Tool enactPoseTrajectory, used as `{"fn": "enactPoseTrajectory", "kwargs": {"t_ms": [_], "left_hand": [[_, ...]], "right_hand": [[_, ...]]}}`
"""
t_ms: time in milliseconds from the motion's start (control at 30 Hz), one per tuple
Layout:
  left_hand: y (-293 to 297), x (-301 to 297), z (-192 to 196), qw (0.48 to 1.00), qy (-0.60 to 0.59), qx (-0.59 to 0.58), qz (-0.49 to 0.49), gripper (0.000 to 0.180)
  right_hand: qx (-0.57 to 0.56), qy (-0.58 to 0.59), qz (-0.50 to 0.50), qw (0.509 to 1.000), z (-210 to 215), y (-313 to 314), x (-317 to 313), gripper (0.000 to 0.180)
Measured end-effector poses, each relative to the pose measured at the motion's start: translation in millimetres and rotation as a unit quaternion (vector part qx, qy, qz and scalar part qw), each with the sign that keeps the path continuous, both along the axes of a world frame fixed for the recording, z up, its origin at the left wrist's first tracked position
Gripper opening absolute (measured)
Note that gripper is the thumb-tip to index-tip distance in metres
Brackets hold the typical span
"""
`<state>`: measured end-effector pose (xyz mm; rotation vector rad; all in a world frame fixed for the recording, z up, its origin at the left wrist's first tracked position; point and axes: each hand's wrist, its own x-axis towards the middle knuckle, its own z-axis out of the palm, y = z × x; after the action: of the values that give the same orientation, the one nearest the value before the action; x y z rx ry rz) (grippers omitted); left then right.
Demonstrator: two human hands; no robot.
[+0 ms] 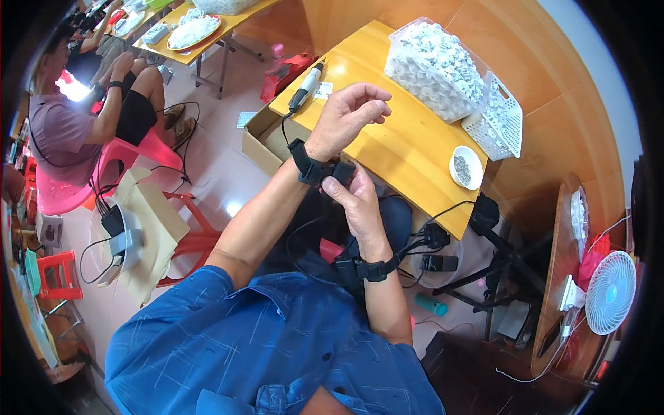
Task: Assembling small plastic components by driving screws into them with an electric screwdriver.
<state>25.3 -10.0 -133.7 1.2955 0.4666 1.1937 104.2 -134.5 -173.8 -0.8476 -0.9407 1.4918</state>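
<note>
My left hand (347,119) is held over the near edge of a yellow table (415,162), with its fingers loosely curled and apart and nothing in them. A black strap (302,160) goes round my left wrist, with a small black box (337,173) on it. My right hand (356,202) grips that box between thumb and fingers; the fingertips are partly hidden. Around my right wrist is another black strap (377,270). Beyond my left hand, a white and black electric screwdriver (306,88) with a cord lies on the table.
A clear bin (395,75) and a white basket (515,131) hold white plastic parts. Near the right corner is a white bowl (456,181) of small metal pieces. An open cardboard box (259,142) stands at the table's left. A person (66,131) sits at far left; a fan (610,293) stands right.
</note>
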Motion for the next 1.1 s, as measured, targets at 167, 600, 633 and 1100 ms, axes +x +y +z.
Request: {"fn": "enactPoseTrajectory", "kwargs": {"t_ms": [167,600,633,1100], "left_hand": [[6,-3,12,0.999,0.02,0.025,-0.028,0.02],[-108,10,14,0.903,0.346,0.159,-0.2,0.057],[-113,16,8,0.918,0.324,0.147,-0.175,0.054],[-132,24,1,0.927,0.206,-0.042,-0.31,0.039]], "right_hand": [[-0.02,0.06,-0.035,0.997,2,10,17,0.042],[0.036,0.234,-0.302,0.923,44,60,119,0.02],[0.051,0.21,-0.329,0.919,48,62,122,0.02],[0.238,-0.508,-0.381,0.735,45,59,140,0.02]]}}
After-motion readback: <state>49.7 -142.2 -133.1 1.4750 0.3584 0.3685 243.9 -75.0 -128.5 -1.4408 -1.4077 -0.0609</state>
